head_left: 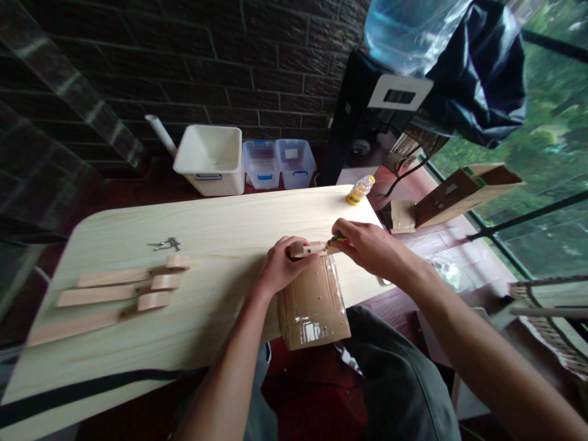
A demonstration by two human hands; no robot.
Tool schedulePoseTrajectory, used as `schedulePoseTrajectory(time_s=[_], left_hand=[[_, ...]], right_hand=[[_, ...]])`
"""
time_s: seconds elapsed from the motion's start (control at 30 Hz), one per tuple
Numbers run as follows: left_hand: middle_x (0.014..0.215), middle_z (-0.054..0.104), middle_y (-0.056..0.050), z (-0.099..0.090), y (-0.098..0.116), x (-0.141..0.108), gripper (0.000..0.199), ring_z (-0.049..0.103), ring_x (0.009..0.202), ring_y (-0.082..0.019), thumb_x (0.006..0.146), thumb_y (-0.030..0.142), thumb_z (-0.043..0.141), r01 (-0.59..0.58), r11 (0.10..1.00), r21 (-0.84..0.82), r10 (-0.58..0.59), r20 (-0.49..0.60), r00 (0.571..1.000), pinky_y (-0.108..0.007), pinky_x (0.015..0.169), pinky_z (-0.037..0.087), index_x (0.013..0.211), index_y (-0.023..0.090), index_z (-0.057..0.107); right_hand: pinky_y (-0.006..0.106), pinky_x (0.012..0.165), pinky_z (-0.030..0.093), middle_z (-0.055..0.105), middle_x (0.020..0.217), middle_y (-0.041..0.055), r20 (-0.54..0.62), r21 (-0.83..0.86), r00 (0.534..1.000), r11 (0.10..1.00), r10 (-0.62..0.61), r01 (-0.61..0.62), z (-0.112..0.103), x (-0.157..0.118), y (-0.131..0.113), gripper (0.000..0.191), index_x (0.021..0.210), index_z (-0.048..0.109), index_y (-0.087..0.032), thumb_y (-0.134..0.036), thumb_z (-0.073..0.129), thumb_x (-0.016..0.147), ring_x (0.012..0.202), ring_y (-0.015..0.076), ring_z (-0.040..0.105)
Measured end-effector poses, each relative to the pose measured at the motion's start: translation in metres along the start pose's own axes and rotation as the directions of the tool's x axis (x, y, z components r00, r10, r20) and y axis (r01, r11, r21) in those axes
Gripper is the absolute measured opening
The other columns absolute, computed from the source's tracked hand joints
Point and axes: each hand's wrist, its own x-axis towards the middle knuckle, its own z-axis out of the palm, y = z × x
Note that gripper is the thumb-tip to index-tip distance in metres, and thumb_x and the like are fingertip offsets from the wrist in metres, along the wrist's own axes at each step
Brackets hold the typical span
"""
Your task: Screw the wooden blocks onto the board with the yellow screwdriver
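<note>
My left hand is wrapped round the rounded end of a small wooden piece. That piece lies across the far end of a taped cardboard piece, which overhangs the table's near edge. In my right hand is a yellow and black screwdriver, its tip at the wooden piece beside a dark hole. Whether the tip sits on a screw is too small to tell. Several wooden strips with rounded blocks lie at the left, and dark screws are heaped behind them.
A yellow-capped clear bottle stands at the table's far right corner. Behind the table are a white bin and two clear boxes. A black strap crosses the near left edge. An open carton stands by the window.
</note>
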Motion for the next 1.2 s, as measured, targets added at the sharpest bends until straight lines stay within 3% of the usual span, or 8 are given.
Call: schedulePoseTrajectory(time_s=[0.13, 0.3, 0.43, 0.7, 0.83, 1.0, 1.1, 1.2], left_hand=[[0.109, 0.072, -0.004, 0.001, 0.001, 0.000, 0.029, 0.067, 0.102, -0.022, 0.079, 0.044, 0.076, -0.007, 1.000, 0.001, 0.007, 0.007, 1.000, -0.035, 0.096, 0.051, 0.098, 0.024, 0.071], [0.107, 0.071, -0.004, -0.002, 0.001, -0.006, 0.028, 0.067, 0.101, -0.023, 0.078, 0.042, 0.078, -0.029, 1.000, -0.004, 0.029, 0.045, 0.999, -0.035, 0.093, 0.051, 0.098, 0.024, 0.071], [0.108, 0.071, -0.005, -0.005, -0.001, -0.012, 0.030, 0.067, 0.101, -0.023, 0.082, 0.047, 0.074, -0.041, 0.999, -0.018, 0.042, 0.042, 0.998, -0.034, 0.091, 0.052, 0.100, 0.024, 0.070], [0.108, 0.071, -0.005, -0.004, -0.001, -0.010, 0.029, 0.066, 0.103, -0.024, 0.082, 0.047, 0.074, -0.048, 0.999, -0.002, 0.048, 0.031, 0.998, -0.035, 0.094, 0.052, 0.099, 0.024, 0.070], [0.107, 0.071, -0.005, -0.004, -0.003, -0.008, 0.030, 0.067, 0.102, -0.023, 0.082, 0.048, 0.073, -0.052, 0.999, -0.002, 0.052, 0.037, 0.998, -0.035, 0.093, 0.052, 0.098, 0.023, 0.070], [0.106, 0.070, -0.005, -0.003, -0.003, -0.008, 0.031, 0.067, 0.099, -0.023, 0.083, 0.049, 0.072, -0.063, 0.998, -0.010, 0.064, 0.039, 0.997, -0.034, 0.089, 0.052, 0.099, 0.023, 0.070], [0.105, 0.070, -0.005, -0.003, -0.001, -0.008, 0.030, 0.067, 0.099, -0.023, 0.081, 0.048, 0.073, -0.055, 0.998, -0.002, 0.056, 0.043, 0.998, -0.034, 0.090, 0.052, 0.099, 0.023, 0.070], [0.107, 0.071, -0.004, -0.003, 0.001, -0.009, 0.030, 0.067, 0.100, -0.023, 0.080, 0.046, 0.074, -0.035, 0.999, -0.007, 0.035, 0.047, 0.998, -0.035, 0.093, 0.052, 0.100, 0.024, 0.070]], right_hand=[[0.029, 0.058, 0.027, 0.072, 0.084, 0.0101, 0.176, -0.236, 0.984, 0.970, -0.022, 0.064, -0.018, 0.014, -0.011, 0.018, 0.103, 0.065, -0.013, -0.029, 0.056, 0.100, 0.064, 0.0146, 0.058], [0.030, 0.057, 0.026, 0.072, 0.082, 0.0117, 0.230, -0.339, 0.973, 0.938, 0.013, 0.068, -0.020, 0.009, -0.022, 0.024, 0.105, 0.065, -0.012, -0.035, 0.058, 0.101, 0.065, 0.0168, 0.061], [0.028, 0.058, 0.027, 0.073, 0.080, 0.0104, 0.181, -0.317, 0.980, 0.948, 0.081, -0.020, -0.008, -0.003, -0.020, 0.029, 0.108, 0.063, -0.014, -0.041, 0.054, 0.103, 0.066, 0.0176, 0.063], [0.027, 0.060, 0.029, 0.074, 0.091, 0.0099, 0.248, -0.241, 0.969, 0.968, -0.010, 0.072, -0.014, 0.009, -0.016, 0.013, 0.105, 0.067, -0.016, -0.024, 0.063, 0.096, 0.073, 0.0160, 0.063], [0.025, 0.058, 0.029, 0.073, 0.080, 0.0073, 0.234, -0.206, 0.970, 0.978, 0.065, -0.016, -0.010, 0.014, -0.011, 0.018, 0.100, 0.069, -0.016, -0.033, 0.066, 0.095, 0.068, 0.0154, 0.062], [0.026, 0.057, 0.030, 0.074, 0.083, 0.0098, 0.218, -0.230, 0.971, 0.972, 0.102, -0.050, -0.005, 0.009, -0.009, 0.024, 0.103, 0.068, -0.015, -0.038, 0.065, 0.096, 0.070, 0.0179, 0.065], [0.026, 0.057, 0.030, 0.074, 0.084, 0.0095, 0.247, -0.275, 0.966, 0.962, 0.073, -0.003, -0.012, 0.009, -0.015, 0.025, 0.111, 0.066, -0.015, -0.035, 0.066, 0.095, 0.071, 0.0190, 0.066], [0.027, 0.059, 0.030, 0.075, 0.094, 0.0108, 0.290, -0.326, 0.957, 0.937, -0.026, 0.125, -0.019, 0.013, -0.023, 0.016, 0.107, 0.067, -0.016, -0.026, 0.065, 0.095, 0.077, 0.0191, 0.067]])
